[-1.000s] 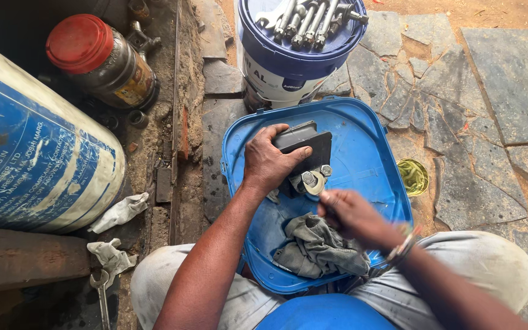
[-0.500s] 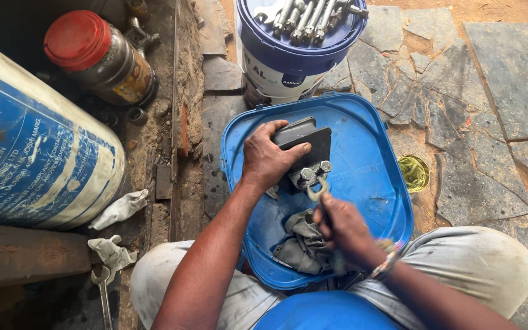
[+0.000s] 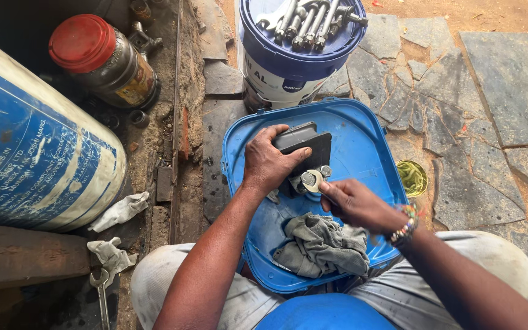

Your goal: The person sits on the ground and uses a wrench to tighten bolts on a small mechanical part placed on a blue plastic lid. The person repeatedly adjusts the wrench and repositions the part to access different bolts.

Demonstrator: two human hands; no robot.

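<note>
Dark metal block part [image 3: 304,142]: black, roughly rectangular, lying flat on the upturned blue plastic lid [image 3: 368,146], upper middle. Bolts [image 3: 308,178] with grey round heads are standing up at its near edge, close together. Wrench head [image 3: 316,181]: pale metal, sitting against one bolt. Grey rag [image 3: 320,245]: lying crumpled just below, on the same lid.

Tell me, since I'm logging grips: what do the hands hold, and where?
Left hand clamps the black block across its top; right hand pinches a metal washer by its rim.
</note>
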